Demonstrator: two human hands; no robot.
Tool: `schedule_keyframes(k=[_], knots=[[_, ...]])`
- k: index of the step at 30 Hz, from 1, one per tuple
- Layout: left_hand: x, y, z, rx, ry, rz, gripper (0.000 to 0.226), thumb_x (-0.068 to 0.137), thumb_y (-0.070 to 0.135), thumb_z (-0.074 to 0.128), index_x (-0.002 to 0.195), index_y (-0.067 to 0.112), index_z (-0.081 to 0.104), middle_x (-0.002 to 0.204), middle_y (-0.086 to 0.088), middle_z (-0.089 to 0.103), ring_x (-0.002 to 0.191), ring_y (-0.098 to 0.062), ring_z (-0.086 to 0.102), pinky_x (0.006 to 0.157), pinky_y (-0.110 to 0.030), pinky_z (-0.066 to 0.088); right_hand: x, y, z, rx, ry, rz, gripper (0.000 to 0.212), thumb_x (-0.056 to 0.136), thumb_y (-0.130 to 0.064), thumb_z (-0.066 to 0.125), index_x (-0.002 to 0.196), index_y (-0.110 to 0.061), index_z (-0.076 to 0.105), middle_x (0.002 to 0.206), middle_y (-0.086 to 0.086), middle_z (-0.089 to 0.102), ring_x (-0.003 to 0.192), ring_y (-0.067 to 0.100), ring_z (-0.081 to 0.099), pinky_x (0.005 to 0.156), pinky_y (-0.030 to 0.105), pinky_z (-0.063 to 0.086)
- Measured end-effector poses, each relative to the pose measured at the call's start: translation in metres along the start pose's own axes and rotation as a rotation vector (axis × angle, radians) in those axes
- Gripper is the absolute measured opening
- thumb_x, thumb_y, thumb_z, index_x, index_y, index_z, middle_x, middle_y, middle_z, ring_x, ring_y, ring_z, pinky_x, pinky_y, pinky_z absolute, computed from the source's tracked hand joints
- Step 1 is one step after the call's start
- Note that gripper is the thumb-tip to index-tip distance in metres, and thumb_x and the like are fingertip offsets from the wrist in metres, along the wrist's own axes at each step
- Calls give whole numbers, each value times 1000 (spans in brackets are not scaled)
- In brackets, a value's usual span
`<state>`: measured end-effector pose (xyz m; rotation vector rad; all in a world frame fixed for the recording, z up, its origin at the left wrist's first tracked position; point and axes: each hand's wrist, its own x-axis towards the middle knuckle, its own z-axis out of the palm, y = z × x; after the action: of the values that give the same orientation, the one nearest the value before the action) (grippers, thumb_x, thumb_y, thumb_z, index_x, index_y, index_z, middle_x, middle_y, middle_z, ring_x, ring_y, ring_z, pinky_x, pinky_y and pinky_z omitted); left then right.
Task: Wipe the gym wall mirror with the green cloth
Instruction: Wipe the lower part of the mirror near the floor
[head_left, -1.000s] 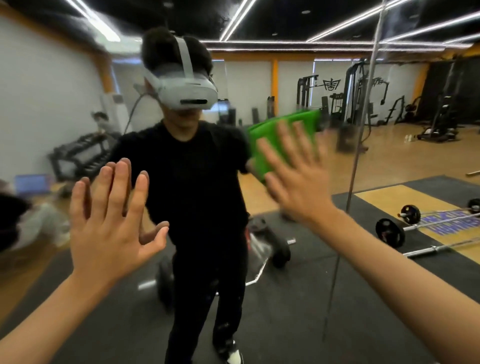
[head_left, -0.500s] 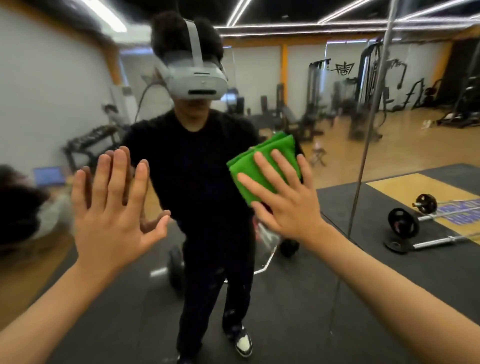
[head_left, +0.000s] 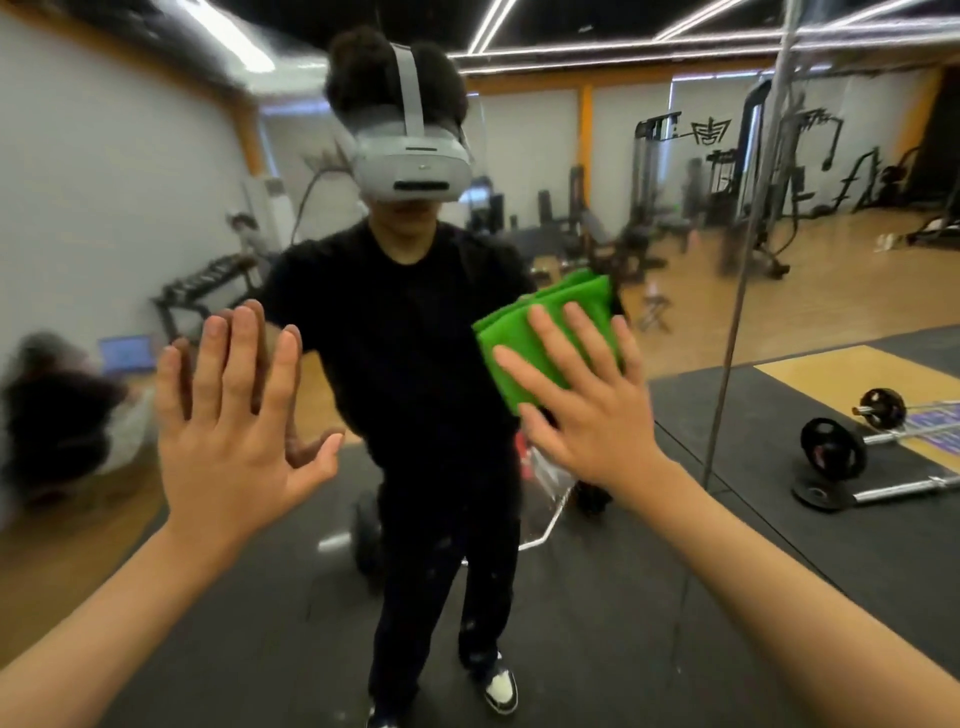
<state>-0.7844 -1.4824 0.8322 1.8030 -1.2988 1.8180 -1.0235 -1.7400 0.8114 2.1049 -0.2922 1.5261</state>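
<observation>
The wall mirror (head_left: 831, 322) fills the view and reflects me in black clothes with a headset. A folded green cloth (head_left: 524, 338) lies flat on the glass right of centre. My right hand (head_left: 587, 400) presses it against the mirror with straight, spread fingers. My left hand (head_left: 234, 410) rests flat on the glass at the left, fingers straight and spread, with nothing in it; its reflection meets its fingertips.
A vertical seam (head_left: 737, 312) between mirror panels runs just right of the cloth. Reflected in the glass are barbells (head_left: 852, 447) on black floor mats, weight machines (head_left: 727, 171) at the back and a dumbbell rack (head_left: 208, 291) at the left.
My right hand has slid the green cloth down and to the left across the glass, then held about level. My left hand has stayed planted in the same spot.
</observation>
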Motion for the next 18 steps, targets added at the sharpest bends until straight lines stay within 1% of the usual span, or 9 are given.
schedule_keyframes(k=[3,5,6,8,10,12,14,16,18], knots=[[1,1,2,13,9,2,90,97,58,52,167,6,25,177,-17,6,164,-35,7,130,-61,10,-17,32,-1,-7,70,452,58,107,-41,36,164,-31,30,171,14,24,159,36,18,121,69,21],[0,2,2,9,4,-6,90,97,58,52,167,6,27,176,-18,9,163,-36,10,128,-64,14,4,5,4,-28,131,751,58,108,-42,29,163,-26,30,170,18,25,158,40,20,122,69,19],[-1,2,2,4,4,-6,90,97,58,53,166,6,28,176,-18,10,163,-37,11,128,-65,16,19,-16,7,-24,150,822,58,109,-44,25,164,-24,30,170,18,25,158,40,20,123,69,16],[0,1,3,8,1,-4,90,97,58,54,166,6,30,176,-18,11,163,-37,12,127,-65,17,41,-60,9,33,119,676,58,109,-45,25,164,-26,30,171,16,23,159,39,17,125,65,11],[0,0,2,17,-1,1,90,96,58,55,166,6,30,176,-18,11,163,-37,13,128,-63,16,38,-93,9,86,20,315,58,107,-42,40,163,-32,30,171,8,20,160,33,13,127,61,9],[0,0,1,17,5,7,89,96,57,55,166,6,30,176,-18,11,163,-36,13,129,-62,15,18,-89,10,92,-40,9,60,104,-42,47,162,-37,31,172,2,20,161,28,14,128,55,9],[-1,0,0,21,9,5,89,96,57,55,165,6,31,176,-18,11,163,-36,12,129,-62,14,-12,-57,14,26,-47,-157,63,104,-45,49,163,-41,30,173,-1,20,161,23,16,127,52,11],[-2,0,1,26,7,-4,90,96,57,56,165,5,30,176,-18,11,163,-36,11,130,-62,13,-44,-17,15,-27,-29,-107,65,104,-46,48,165,-41,25,174,0,19,161,24,13,127,54,12],[-2,1,3,38,6,-13,90,96,57,55,166,6,30,176,-18,10,163,-36,10,130,-61,11,-56,10,10,2,12,201,62,107,-45,40,166,-38,20,174,6,16,161,29,11,127,61,12]])
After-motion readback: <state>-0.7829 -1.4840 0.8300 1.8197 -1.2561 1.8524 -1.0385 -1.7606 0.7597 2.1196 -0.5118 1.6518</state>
